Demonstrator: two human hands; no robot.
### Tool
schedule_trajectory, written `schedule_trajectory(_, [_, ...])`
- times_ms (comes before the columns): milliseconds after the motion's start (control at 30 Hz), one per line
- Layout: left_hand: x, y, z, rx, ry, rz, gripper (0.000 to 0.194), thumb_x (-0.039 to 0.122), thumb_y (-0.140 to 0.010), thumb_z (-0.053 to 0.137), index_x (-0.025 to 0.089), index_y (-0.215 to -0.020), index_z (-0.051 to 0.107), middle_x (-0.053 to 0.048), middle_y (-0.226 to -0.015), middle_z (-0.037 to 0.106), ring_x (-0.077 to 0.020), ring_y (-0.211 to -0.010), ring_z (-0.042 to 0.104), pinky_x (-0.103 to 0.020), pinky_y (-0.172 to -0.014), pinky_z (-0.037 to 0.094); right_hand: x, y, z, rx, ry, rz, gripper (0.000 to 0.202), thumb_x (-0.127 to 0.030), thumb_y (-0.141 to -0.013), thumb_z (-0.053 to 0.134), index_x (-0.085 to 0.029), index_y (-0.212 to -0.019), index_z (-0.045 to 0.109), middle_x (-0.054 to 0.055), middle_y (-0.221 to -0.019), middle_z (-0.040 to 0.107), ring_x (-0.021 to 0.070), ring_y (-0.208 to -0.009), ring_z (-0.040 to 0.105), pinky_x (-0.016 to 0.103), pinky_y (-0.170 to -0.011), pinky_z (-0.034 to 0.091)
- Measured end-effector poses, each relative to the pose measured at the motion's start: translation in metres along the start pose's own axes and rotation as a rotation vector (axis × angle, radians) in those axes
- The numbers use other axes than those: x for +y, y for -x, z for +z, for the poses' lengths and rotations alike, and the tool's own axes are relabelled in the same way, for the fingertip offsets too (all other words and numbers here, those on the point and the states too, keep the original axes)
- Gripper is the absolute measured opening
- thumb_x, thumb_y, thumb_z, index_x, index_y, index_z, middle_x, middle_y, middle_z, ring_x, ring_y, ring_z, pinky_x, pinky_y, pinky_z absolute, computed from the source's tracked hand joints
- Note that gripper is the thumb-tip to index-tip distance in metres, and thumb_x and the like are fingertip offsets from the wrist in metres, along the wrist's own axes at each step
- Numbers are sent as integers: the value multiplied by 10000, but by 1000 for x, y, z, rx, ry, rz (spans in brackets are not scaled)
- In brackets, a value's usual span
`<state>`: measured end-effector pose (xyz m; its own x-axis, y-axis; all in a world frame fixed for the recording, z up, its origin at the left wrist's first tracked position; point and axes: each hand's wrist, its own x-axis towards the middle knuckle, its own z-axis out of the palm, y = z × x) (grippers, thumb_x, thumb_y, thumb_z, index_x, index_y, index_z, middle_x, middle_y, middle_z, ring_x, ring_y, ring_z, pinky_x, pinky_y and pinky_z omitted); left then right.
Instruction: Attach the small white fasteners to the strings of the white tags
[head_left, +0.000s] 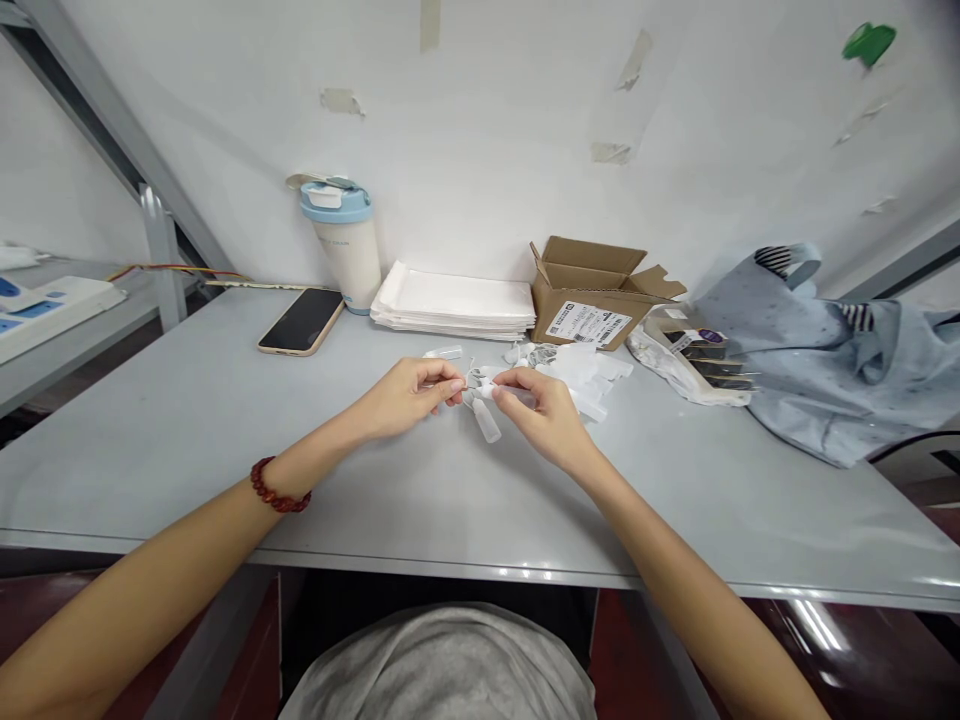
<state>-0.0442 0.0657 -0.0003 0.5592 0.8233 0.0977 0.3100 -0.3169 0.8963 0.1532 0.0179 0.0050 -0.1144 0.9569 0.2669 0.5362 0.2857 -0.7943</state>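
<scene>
Over the middle of the grey table (450, 500), my left hand (416, 395) pinches something thin, perhaps a string end, too small to name. Close on its right, my right hand (541, 410) has thumb and index finger closed on a small white piece (486, 389). A translucent white tag (487, 421) lies just below the fingertips, with thin white strings near it. Behind my left hand is another small clear piece (444, 352). White slips (589, 372) and several small stringed pieces are heaped beyond my right hand.
A phone (302, 321) and a blue-lidded cup (347, 245) stand at the back left. White envelopes (459, 300) are stacked beside an open cardboard box (600, 300). Farther right are a clear plastic pack (694, 355) and blue cloth (840, 370).
</scene>
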Motion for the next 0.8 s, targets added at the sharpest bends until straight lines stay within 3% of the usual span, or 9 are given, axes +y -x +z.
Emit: schedule_trajectory(800, [3, 6, 15, -11, 2, -14, 245, 378, -859, 532, 158, -805, 625, -25, -757, 663, -140, -680, 590, -251, -613, 465, 1, 1, 1, -64, -26, 2, 139, -237, -769, 536, -153, -800, 642, 25, -802, 667, 162, -778, 600, 259, -696, 426])
